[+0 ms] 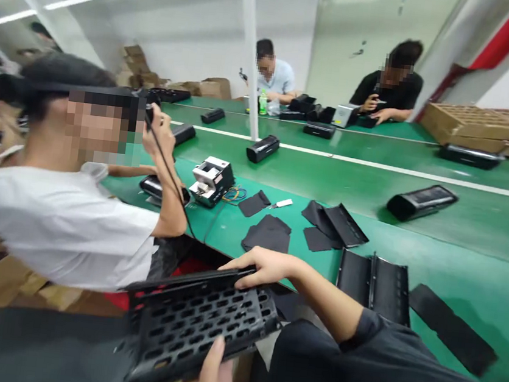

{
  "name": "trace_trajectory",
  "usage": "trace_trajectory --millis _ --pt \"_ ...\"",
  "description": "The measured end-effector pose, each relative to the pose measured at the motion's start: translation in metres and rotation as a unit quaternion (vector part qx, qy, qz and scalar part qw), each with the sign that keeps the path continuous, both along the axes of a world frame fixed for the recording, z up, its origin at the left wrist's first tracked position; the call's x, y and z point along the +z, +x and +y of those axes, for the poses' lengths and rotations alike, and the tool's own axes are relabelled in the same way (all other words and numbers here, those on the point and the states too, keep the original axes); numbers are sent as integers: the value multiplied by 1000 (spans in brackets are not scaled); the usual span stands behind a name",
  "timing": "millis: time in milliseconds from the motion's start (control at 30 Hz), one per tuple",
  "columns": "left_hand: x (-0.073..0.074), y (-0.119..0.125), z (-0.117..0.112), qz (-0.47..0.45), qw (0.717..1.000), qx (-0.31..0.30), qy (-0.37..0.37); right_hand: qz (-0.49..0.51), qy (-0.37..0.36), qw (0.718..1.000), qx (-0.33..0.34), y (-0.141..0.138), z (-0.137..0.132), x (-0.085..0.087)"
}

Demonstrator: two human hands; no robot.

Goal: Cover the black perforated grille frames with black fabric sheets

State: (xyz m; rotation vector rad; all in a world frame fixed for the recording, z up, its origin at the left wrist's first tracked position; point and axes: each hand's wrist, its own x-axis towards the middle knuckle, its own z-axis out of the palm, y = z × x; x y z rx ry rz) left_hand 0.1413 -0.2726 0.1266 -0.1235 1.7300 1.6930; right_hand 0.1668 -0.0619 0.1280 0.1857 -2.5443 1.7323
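A black plastic housing part point(207, 317) with rows of elongated slots is held tilted between my hands, off the front edge of the green bench. My left hand point(214, 375) grips its near side, thumb on the slotted face; its other fingers are mostly hidden. Reaching over from the right, my right hand point(268, 267) is closed on the far edge, where a long narrow black strip point(193, 279) runs along the part. I cannot tell whether that strip is a separate piece. Beyond my right arm, two black trough-shaped shells point(372, 284) lie side by side on the bench.
Black sheets point(268, 234), a white-handled tool point(282, 204) and a small white-and-black machine point(212, 180) lie on the bench point(471, 265). Glossy black units point(422, 202) sit along the green line. A co-worker point(63, 212) sits close at left; two others work across. Cardboard trays point(473, 127) stand far right.
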Motion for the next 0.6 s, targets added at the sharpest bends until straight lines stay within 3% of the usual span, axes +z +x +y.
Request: trace_trajectory --millis 100,167,267,367,500,600 --pt "2 -6 76 -30 998 -31 45 -18 -26 992 -126 42 50 -13" --pt "-7 -10 131 -64 993 -66 72 -19 -43 972 -229 67 78 -30" --pt "-36 -15 210 -77 981 -151 97 -22 -50 917 -396 96 110 -62" --pt "-73 -15 273 -77 967 -226 93 -48 -51 845 -530 110 128 -98" --pt "-113 -9 321 -41 947 -318 22 -100 -38 770 -629 115 136 -141" --pt "-126 -1 334 -40 947 -318 10 -133 -9 730 -670 119 138 -162"
